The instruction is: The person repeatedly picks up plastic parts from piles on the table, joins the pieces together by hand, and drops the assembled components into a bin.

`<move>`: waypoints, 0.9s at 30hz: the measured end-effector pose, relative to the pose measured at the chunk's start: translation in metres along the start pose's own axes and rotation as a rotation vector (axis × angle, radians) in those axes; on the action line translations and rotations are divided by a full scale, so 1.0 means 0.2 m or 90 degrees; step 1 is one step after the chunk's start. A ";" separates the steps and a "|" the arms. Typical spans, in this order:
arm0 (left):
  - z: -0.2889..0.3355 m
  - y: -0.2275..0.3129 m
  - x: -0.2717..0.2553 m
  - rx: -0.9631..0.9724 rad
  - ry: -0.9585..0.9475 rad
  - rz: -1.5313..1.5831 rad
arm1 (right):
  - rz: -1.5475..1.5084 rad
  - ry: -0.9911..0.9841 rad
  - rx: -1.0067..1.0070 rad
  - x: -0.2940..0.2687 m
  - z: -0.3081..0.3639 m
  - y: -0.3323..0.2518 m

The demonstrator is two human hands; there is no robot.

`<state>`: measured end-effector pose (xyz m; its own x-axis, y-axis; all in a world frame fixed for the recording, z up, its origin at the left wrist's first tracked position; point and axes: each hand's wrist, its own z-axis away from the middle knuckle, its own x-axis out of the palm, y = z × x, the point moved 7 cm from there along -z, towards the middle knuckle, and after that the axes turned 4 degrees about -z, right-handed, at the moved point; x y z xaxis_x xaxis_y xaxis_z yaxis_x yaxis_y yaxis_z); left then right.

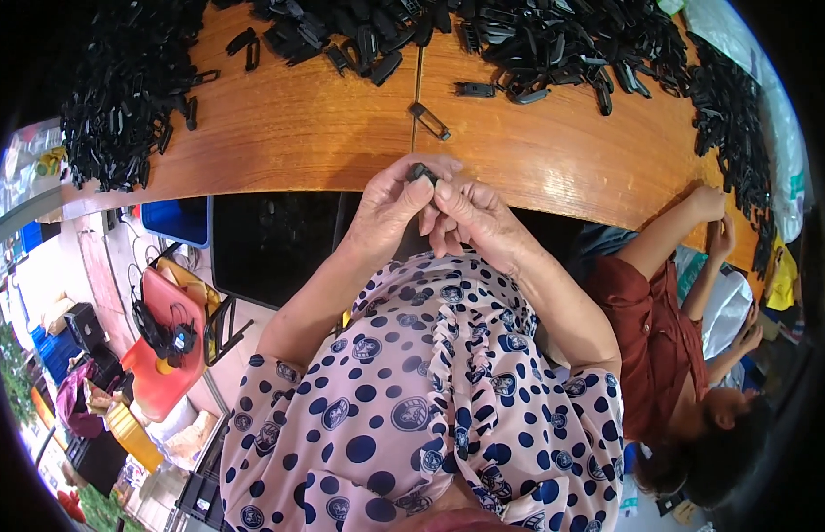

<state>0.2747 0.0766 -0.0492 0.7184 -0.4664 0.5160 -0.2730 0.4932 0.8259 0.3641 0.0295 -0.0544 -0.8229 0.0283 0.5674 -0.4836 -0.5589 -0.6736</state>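
Observation:
A small black plastic part (420, 172) is pinched between my two hands, just over the table's near edge. My left hand (388, 200) grips it between thumb and fingers, which partly cover it. From the other side, my right hand (480, 215) closes on the same part with its thumb and fingertips, the other fingers curled below. A little farther off, an open black plastic frame (430, 121) lies alone on the wooden table (306, 133). Beyond it rests a flat black plastic piece (475, 89).
Piles of black plastic parts lie at the left (120, 106), back (359, 31) and right (590, 44). A person in a dark red top (643, 328) works on my right. Left of me are a blue bin (176, 222) and a red chair (178, 355).

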 end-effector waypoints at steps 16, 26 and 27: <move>-0.56 0.30 0.01 0.349 -0.056 -1.075 | 1.035 0.241 -0.440 -0.05 -0.11 -0.32; -0.59 0.11 0.14 0.207 -0.114 -1.039 | 0.064 0.312 -0.281 -0.51 0.21 -0.23; -0.57 0.08 0.10 0.122 -0.096 -0.946 | -0.018 0.284 -0.293 -0.51 0.20 -0.21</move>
<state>0.3582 0.1585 -0.0514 0.3408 -0.5169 -0.7853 0.5378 -0.5780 0.6138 0.4805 0.0170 -0.0650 -0.8047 0.4353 0.4036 -0.5045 -0.1430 -0.8515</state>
